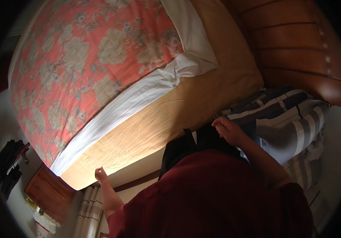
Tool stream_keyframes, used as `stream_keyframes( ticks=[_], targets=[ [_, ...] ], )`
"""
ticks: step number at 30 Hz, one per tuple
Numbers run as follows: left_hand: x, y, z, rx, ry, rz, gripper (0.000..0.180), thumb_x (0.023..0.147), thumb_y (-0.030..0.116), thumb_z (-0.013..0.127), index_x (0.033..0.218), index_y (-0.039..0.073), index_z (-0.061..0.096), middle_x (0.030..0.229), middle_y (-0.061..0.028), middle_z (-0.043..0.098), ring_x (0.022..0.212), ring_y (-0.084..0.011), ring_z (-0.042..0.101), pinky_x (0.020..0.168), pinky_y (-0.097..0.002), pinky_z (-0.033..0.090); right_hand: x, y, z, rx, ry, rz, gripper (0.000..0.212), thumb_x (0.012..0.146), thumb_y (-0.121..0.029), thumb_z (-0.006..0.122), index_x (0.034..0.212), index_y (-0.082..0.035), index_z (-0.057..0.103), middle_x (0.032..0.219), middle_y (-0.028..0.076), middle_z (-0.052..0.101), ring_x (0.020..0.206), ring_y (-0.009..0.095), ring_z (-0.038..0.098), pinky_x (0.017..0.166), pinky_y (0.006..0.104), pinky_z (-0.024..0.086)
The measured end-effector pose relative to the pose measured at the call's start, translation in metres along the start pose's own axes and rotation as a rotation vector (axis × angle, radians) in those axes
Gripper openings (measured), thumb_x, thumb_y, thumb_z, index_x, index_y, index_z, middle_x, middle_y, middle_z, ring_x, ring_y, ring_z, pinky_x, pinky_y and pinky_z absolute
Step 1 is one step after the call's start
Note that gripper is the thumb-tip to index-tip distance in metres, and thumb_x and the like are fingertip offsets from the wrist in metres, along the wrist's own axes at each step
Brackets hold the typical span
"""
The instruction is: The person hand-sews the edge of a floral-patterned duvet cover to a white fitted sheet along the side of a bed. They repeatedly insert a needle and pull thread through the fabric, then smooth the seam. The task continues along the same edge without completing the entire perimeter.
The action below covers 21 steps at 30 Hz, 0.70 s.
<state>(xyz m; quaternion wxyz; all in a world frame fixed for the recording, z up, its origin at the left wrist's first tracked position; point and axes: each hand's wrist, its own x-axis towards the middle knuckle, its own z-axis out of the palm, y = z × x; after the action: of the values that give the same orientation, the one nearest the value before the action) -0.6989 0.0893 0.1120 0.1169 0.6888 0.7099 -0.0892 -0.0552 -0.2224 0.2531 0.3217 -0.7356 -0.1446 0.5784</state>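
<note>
My left hand (100, 173) is closed in a pinch at the near edge of the tan mattress (154, 129). A thin pale cord (122, 152) lies in loose loops across that mattress and runs to my left fingertips. Farther right, my right hand (227, 130) is held in front of my body with its fingers curled, beside grey striped bedding (293, 127). Something small and light shows at its fingertips, too fine to make out. A coral floral quilt (107, 51) with a white border (127, 101) covers much of the bed.
The brown wooden headboard (289, 45) rises at the upper right. At the lower left are a wooden cabinet (51, 192), a pale striped curtain (89, 212) and dark hanging items (9, 162). The striped bedding is piled on the right, close to my right arm.
</note>
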Motion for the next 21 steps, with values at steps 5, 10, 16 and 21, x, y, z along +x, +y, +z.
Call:
stream_keyframes(
  ticks=[5, 10, 16, 21],
  targets=[
    [-0.04, 0.003, -0.043, -0.254, -0.59, -0.835, 0.029, 0.084, 0.015, 0.062, 0.109, 0.002, 0.055, 0.097, -0.0154, 0.064, 0.081, -0.031, 0.062, 0.072, -0.0398, 0.048, 0.006, -0.004, 0.005, -0.042, -0.083, -0.056, 0.017, 0.094, -0.018, 0.045, 0.102, -0.006, 0.055, 0.074, -0.001, 0.051, 0.066, 0.007, 0.048, 0.063, 0.0236, 0.042],
    [-0.016, 0.131, -0.056, 0.606, -0.674, -0.156, 0.062, 0.076, 0.005, 0.059, 0.134, 0.016, 0.039, 0.15, -0.01, 0.013, 0.132, -0.0335, 0.027, 0.101, -0.0513, 0.031, 0.025, -0.003, -0.011, 0.11, 0.187, 0.059, 0.018, 0.092, -0.022, 0.05, 0.097, -0.006, 0.056, 0.07, -0.001, 0.049, 0.065, 0.008, 0.047, 0.064, 0.0244, 0.042],
    [0.02, 0.321, 0.014, -0.251, 0.038, 0.886, 0.038, 0.076, -0.005, 0.054, 0.113, 0.004, 0.054, 0.114, -0.015, 0.058, 0.107, -0.034, 0.053, 0.091, -0.0407, 0.044, 0.117, 0.038, -0.091, 0.45, 0.377, 0.137, 0.032, 0.079, -0.034, 0.066, 0.094, -0.008, 0.056, 0.068, 0.0, 0.047, 0.06, 0.012, 0.047, 0.058, 0.0282, 0.042],
    [-0.047, 0.534, 0.035, -0.494, -0.284, 1.24, 0.031, 0.077, 0.003, 0.053, 0.108, 0.001, 0.059, 0.117, -0.0168, 0.055, 0.115, -0.0331, 0.048, 0.096, -0.0428, 0.038, 0.192, 0.05, -0.138, 0.38, 0.483, 0.223, 0.035, 0.074, -0.036, 0.07, 0.088, -0.006, 0.06, 0.068, 0.001, 0.05, 0.06, 0.013, 0.048, 0.057, 0.0293, 0.041]
  ],
)
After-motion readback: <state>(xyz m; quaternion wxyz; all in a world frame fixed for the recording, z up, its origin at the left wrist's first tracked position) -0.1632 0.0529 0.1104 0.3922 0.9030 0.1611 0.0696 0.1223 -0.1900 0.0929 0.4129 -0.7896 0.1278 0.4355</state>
